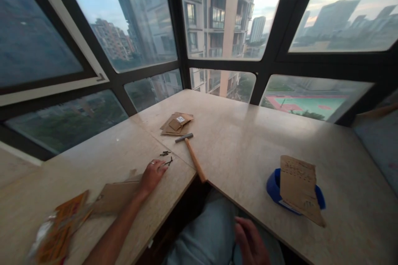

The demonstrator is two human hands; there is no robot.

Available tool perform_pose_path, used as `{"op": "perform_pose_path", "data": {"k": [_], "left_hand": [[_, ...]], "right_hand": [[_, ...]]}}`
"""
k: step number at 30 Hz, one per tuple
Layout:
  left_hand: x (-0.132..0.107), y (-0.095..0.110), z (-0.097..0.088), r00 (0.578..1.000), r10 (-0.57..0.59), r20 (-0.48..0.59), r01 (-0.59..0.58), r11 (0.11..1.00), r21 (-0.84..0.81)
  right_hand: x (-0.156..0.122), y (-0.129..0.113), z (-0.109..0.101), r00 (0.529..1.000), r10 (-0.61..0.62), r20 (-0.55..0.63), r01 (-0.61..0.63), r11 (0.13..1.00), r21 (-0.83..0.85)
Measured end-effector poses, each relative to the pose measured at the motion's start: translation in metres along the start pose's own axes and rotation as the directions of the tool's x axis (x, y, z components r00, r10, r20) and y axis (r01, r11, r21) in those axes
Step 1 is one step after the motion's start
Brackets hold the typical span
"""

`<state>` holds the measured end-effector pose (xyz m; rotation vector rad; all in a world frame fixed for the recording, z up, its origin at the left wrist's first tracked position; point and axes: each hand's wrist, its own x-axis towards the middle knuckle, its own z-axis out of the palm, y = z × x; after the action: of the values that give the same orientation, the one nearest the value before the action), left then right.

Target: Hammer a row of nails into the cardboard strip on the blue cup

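Observation:
My left hand (153,176), with a ring on one finger, rests low over the left part of the tabletop. Its fingertips are drawn together at a few dark nails (168,161) and appear to pinch one. Just beyond them lies another small cluster of dark nails (164,153). A hammer (195,159) with a wooden handle and grey head lies nearby, its handle end at the table's inner corner. Above my lap, at the bottom of the view, my right hand (251,240) is curled and partly blurred; what it holds, if anything, cannot be made out.
Flat cardboard pieces (177,124) are stacked behind the hammer. A cardboard sheet (297,186) leans across a blue container (273,184) at right. Beside my left forearm are more cardboard (113,196) and an orange plastic packet (60,232). Windows border the stone-like tabletop (236,145).

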<state>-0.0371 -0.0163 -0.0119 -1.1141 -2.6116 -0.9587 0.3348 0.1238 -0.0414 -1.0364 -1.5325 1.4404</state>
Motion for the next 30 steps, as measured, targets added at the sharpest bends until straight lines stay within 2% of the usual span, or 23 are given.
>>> {"op": "perform_pose_path", "data": {"k": [1,2,3,5,6,11,14,19,24,27,30], "left_hand": [[0.003,0.000,0.005,1.000,0.018,0.007,-0.019,1.000,0.013],[0.005,-0.001,0.010,1.000,0.029,0.009,-0.030,0.999,0.024],[0.006,-0.001,0.014,0.999,0.033,0.006,-0.033,0.999,0.034],[0.008,-0.002,0.019,0.999,0.023,-0.024,-0.022,0.998,0.052],[0.007,-0.003,0.021,0.999,0.014,-0.047,-0.011,0.998,0.058],[0.002,-0.007,0.027,0.993,-0.033,-0.109,0.039,0.998,0.054],[0.000,-0.009,0.029,0.989,-0.071,-0.127,0.074,0.997,0.023],[-0.001,-0.014,0.029,0.968,-0.169,-0.185,0.145,0.980,-0.139],[-0.002,-0.015,0.029,0.935,-0.241,-0.259,0.178,0.953,-0.244],[-0.001,-0.012,0.028,0.928,-0.249,-0.278,0.174,0.948,-0.267],[0.001,-0.010,0.025,0.921,-0.256,-0.292,0.176,0.945,-0.275]], "right_hand": [[0.005,-0.009,0.017,0.989,-0.015,0.150,0.012,1.000,0.026],[0.012,-0.017,0.030,0.953,-0.035,0.302,0.022,0.999,0.046],[0.021,-0.026,0.042,0.895,-0.069,0.440,0.050,0.997,0.054],[0.044,-0.040,0.059,0.796,-0.133,0.590,0.129,0.990,0.049],[0.055,-0.045,0.067,0.775,-0.149,0.615,0.162,0.986,0.035],[0.107,-0.053,0.113,0.743,-0.224,0.631,0.369,0.923,-0.108],[0.133,-0.057,0.144,0.773,-0.225,0.593,0.478,0.821,-0.312],[0.162,-0.070,0.187,0.807,-0.167,0.566,0.502,0.698,-0.511],[0.163,-0.073,0.218,0.799,-0.033,0.601,0.511,0.565,-0.648],[0.161,-0.071,0.230,0.813,0.031,0.582,0.479,0.534,-0.697],[0.162,-0.071,0.236,0.830,0.071,0.554,0.430,0.553,-0.714]]}}
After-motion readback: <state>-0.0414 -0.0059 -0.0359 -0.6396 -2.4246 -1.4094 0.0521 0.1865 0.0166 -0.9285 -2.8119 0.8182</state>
